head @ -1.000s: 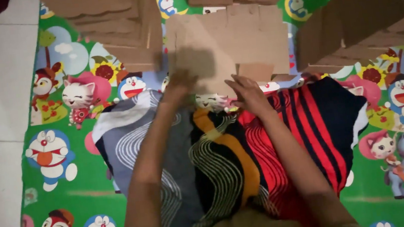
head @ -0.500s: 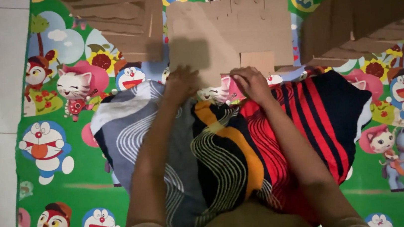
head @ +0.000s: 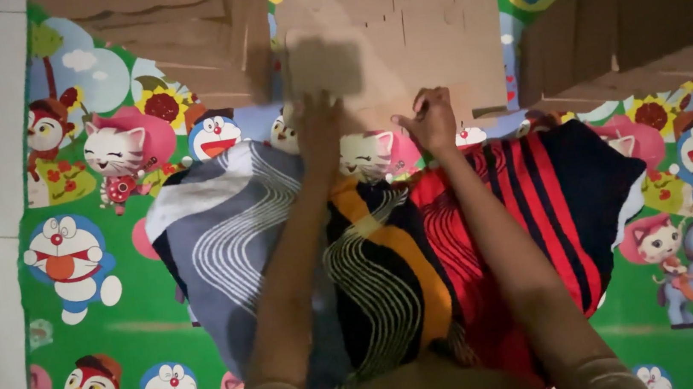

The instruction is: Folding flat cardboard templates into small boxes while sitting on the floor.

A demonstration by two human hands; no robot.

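Now both hands have advanced: left hand (head: 318,129), fingers flat, and right hand (head: 431,119), fingers curled, contact the cardboard sheet (head: 399,43) on the cartoon mat (head: 97,272).

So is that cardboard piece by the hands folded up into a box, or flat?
Flat. The cardboard sheet lies spread on the cartoon mat, its cut tabs showing, no walls raised. The left hand and right hand rest at its near edge.

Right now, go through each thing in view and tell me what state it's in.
Flat cardboard sheet: lying flat on the mat, unfolded.
Left hand: open, palm down at the sheet's near edge.
Right hand: fingers curled at the sheet's near edge.
Striped cloth: spread across the lap.
Cartoon mat: laid flat on the floor.
Cardboard stacks: piled beside the sheet.
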